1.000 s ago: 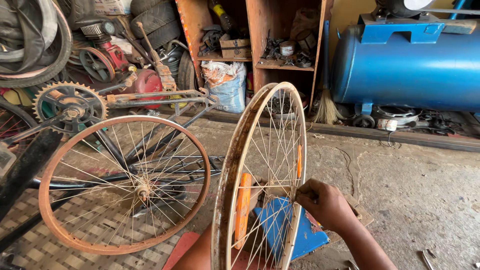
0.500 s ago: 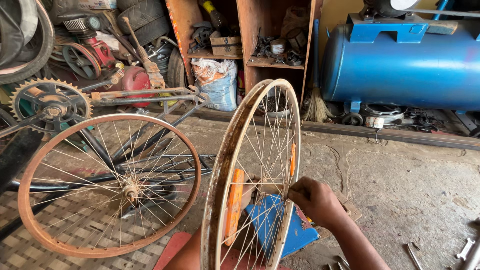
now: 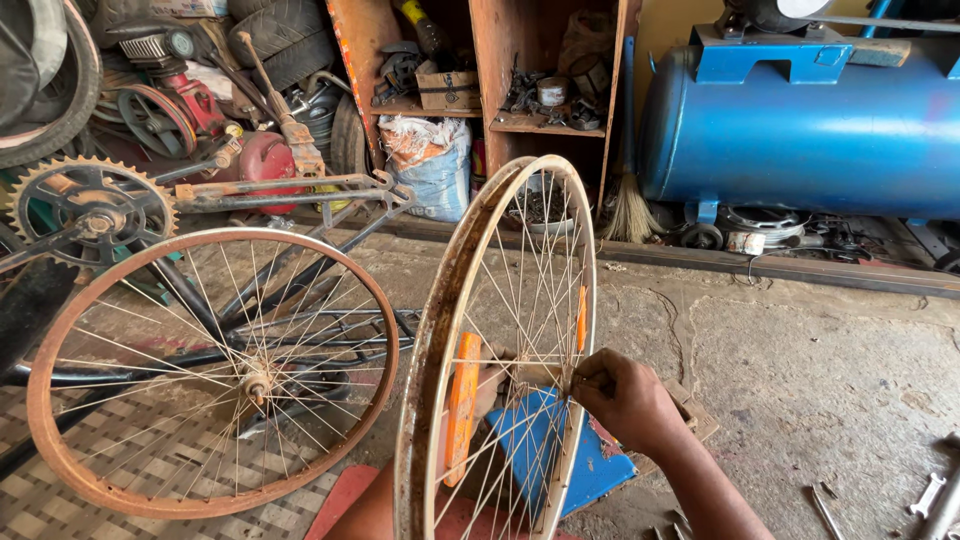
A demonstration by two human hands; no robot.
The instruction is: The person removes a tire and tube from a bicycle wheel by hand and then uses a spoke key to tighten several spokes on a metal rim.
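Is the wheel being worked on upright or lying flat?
Upright: the bare rim stands on edge, the right hand at its spokes.

Light: bright, even daylight across the concrete floor
Shadows: soft, deepest in the shelves
Glare: mild sheen on the blue tank
Focus: sharp throughout
Edges: slight wide-angle bending at the corners

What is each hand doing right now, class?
Right hand: closed, pinching a spoke of the upright wheel.
Left hand: mostly hidden behind the wheel; its state cannot be told.
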